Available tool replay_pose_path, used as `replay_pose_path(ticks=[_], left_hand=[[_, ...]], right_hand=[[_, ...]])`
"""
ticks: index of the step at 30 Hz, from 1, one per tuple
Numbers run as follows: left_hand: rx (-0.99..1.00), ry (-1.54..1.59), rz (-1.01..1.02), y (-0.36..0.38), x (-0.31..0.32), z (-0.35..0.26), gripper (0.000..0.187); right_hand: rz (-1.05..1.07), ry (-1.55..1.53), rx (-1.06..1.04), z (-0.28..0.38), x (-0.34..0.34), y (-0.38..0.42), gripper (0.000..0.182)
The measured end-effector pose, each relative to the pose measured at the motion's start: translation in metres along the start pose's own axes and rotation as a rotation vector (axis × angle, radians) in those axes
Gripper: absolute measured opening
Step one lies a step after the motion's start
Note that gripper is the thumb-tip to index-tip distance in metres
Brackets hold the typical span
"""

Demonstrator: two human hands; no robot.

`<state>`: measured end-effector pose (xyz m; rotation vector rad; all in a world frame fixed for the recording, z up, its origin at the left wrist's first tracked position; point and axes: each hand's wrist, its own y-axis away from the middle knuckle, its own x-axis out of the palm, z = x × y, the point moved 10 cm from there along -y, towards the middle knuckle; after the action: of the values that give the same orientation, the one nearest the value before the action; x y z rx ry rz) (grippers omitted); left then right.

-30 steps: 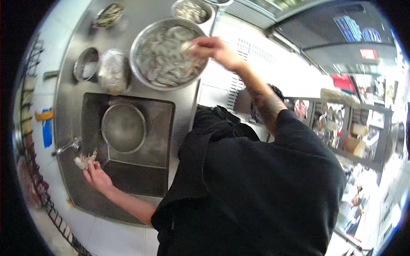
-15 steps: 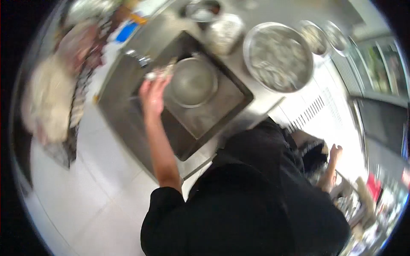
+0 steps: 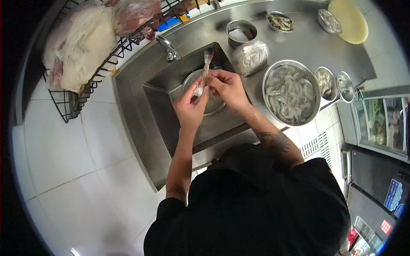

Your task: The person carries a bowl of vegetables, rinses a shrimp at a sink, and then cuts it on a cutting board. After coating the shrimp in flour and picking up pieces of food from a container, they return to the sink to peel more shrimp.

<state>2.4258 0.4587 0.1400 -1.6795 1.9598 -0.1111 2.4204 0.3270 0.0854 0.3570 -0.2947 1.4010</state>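
Over the sink, my left hand pinches the pale lower end of a large shrimp. The shrimp's dark tail fan points up, away from me. My right hand has its fingertips closed on the shrimp's side, close to the left fingers. Directly below both hands a round metal bowl stands in the sink, partly hidden by them. Right of the sink, a large metal bowl holds many greyish shrimp in liquid.
A faucet rises behind the sink. On the counter are a metal pot, a plastic-wrapped bundle, several small filled bowls and a cream oval board. A wire rack with wrapped meat hangs at upper left.
My right hand has come from far out at the right to the shrimp above the sink. My left hand has moved right with the shrimp. The camera view has shifted.
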Motion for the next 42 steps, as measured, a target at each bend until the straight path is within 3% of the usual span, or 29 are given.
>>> replay_pose_path(ticks=[3,7,9,13,15,16,18,19,21,24,25,27,29,32,34,35,37,38,40,42], left_hand=[[0.071,-0.106,-0.001,0.003,-0.013,-0.014,0.033],[0.229,-0.242,-0.023,0.003,-0.017,-0.026,0.033],[0.129,-0.095,-0.017,0.000,-0.019,-0.021,0.032],[0.036,-0.040,0.002,0.000,-0.020,-0.013,0.030],[-0.158,-0.052,0.072,-0.001,-0.018,0.001,0.027],[-0.160,-0.052,0.072,-0.001,-0.018,0.004,0.027],[-0.223,0.249,0.077,0.000,-0.013,0.020,0.026],[-0.225,0.248,0.075,-0.003,-0.015,0.020,0.026],[-0.318,0.490,0.142,-0.007,-0.010,0.021,0.024],[-0.451,0.542,0.166,-0.001,-0.009,0.034,0.025],[-0.452,0.541,0.161,0.000,-0.014,0.033,0.025],[-0.613,0.669,0.169,0.008,-0.017,0.040,0.026],[-0.651,0.710,0.220,0.015,-0.032,0.043,0.026],[-0.690,0.659,0.277,0.020,-0.040,0.048,0.024],[-0.680,0.570,0.293,0.020,-0.041,0.051,0.024],[-0.654,0.509,0.332,0.019,-0.036,0.051,0.024],[-0.620,0.452,0.388,0.016,-0.025,0.053,0.025],[-0.594,0.384,0.394,0.015,-0.023,0.056,0.023],[-0.564,0.316,0.420,0.012,-0.018,0.057,0.022],[-0.593,0.268,0.424,0.012,-0.017,0.060,0.019]], right_hand=[[0.063,-0.060,0.071,-0.005,0.016,-0.002,0.012],[0.107,0.126,-0.005,-0.001,0.016,-0.012,0.013],[0.082,0.266,-0.159,0.017,0.019,-0.010,0.013],[0.058,0.366,-0.162,0.019,0.017,-0.011,0.010],[0.049,0.333,-0.110,0.008,0.010,-0.016,0.007],[0.049,0.333,-0.108,0.008,0.009,-0.016,0.007],[0.082,0.370,-0.168,0.016,0.010,-0.016,0.006],[0.083,0.370,-0.166,0.017,0.008,-0.017,0.006],[0.130,0.651,-0.388,0.038,0.016,-0.015,0.011],[0.193,0.891,-0.567,0.053,0.027,-0.013,0.010],[0.198,0.889,-0.567,0.052,0.024,-0.018,0.010],[0.230,0.924,-0.811,0.063,0.020,-0.021,0.011],[0.087,0.972,-0.693,0.073,-0.008,-0.040,0.010],[0.140,1.031,-0.615,0.073,-0.017,-0.050,0.011],[0.381,0.919,-0.290,0.028,-0.016,-0.059,0.013],[0.372,0.921,-0.294,0.028,-0.009,-0.053,0.013],[0.425,0.277,0.118,-0.008,0.007,-0.033,0.013],[0.410,0.277,0.114,-0.014,0.010,-0.028,0.013],[0.410,-0.145,0.299,-0.037,0.018,-0.017,0.016],[0.407,-0.176,0.312,-0.041,0.015,-0.014,0.016]])
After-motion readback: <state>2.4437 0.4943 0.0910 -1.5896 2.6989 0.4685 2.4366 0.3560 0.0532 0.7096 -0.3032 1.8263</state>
